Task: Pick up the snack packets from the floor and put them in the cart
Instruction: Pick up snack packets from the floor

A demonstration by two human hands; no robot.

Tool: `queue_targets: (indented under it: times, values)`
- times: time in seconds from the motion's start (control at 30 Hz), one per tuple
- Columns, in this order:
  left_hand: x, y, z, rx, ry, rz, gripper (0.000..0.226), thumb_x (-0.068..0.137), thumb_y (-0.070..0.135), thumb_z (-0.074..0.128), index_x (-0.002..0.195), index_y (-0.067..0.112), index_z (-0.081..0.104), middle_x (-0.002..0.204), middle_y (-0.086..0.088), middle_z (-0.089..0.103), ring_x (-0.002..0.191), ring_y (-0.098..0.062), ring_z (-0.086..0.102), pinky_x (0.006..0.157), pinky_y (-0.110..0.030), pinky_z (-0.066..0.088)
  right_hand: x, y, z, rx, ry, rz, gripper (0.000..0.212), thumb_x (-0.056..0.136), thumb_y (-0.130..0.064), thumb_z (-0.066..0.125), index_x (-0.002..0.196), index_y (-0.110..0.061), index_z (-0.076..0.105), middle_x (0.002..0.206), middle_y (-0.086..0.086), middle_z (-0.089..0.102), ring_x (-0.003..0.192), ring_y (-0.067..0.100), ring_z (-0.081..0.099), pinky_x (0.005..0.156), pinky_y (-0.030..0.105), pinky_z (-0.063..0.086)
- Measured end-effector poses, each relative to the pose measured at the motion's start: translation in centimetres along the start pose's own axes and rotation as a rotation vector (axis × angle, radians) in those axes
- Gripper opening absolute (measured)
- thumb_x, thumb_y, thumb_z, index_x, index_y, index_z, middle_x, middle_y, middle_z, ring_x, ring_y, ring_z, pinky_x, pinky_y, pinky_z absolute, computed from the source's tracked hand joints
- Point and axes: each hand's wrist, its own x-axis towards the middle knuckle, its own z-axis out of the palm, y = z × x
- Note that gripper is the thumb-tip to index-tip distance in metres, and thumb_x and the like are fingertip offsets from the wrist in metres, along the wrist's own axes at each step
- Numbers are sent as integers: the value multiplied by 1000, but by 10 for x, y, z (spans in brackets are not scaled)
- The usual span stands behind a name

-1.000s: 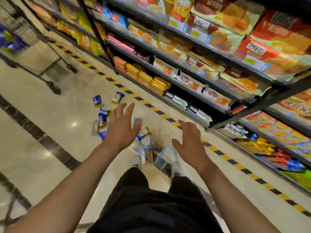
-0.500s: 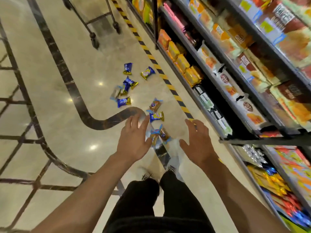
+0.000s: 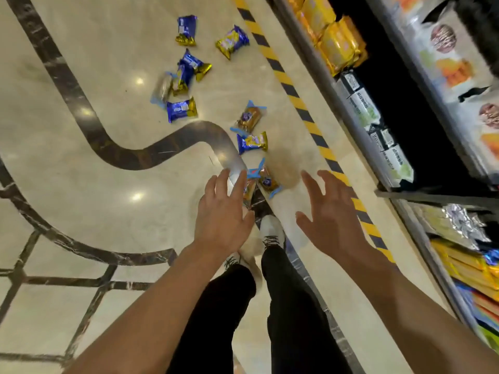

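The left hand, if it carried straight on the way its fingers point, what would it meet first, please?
Probably the clear-wrapped snack packets just past the left hand, whose fingers are spread and empty; one packet is half hidden behind it. Height above the floor is unclear.

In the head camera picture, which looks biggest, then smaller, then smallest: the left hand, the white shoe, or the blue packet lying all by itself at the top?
1. left hand, though it is nearest the camera, which inflates it
2. white shoe, only partly visible
3. blue packet, farthest away, so its real size is unsure
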Motion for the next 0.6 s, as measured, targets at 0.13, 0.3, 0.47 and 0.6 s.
queue_targets:
  times: [0.13, 0.3, 0.47, 0.6]
  values:
    - [46, -29, 89, 20, -47, -46, 84, 92, 51, 56, 158, 27, 9, 164, -9, 9, 149, -34, 9, 117, -47, 23, 47, 19, 78, -50, -7, -42, 80, 83, -49, 55, 153, -20, 28, 149, 19, 32, 132, 40, 33, 107, 50, 34]
    - [111, -64, 194, -18, -58, -82, 86, 92, 52, 55, 158, 30, 5, 165, -7, 5, 150, -34, 7, 118, -48, 20, 102, 48, 181, -60, -31, -16, 86, 82, -45, 67, 154, -22, 27, 150, 17, 32, 131, 38, 33, 103, 48, 39]
    - [173, -97, 288, -67, -52, -61, 89, 89, 54, 57, 158, 28, 6, 163, -9, 6, 148, -34, 11, 115, -50, 28, 160, 72, 285, -29, -141, 14, 90, 85, -48, 63, 156, -30, 12, 156, 14, 17, 138, 36, 23, 104, 45, 38]
    - [223, -118, 363, -92, -70, -76, 100, 86, 65, 58, 155, 32, -7, 164, -7, 0, 148, -33, 9, 116, -50, 29, 199, 84, 363, -20, -203, 4, 96, 82, -55, 63, 154, -39, 2, 155, 15, 13, 136, 35, 24, 105, 44, 37]
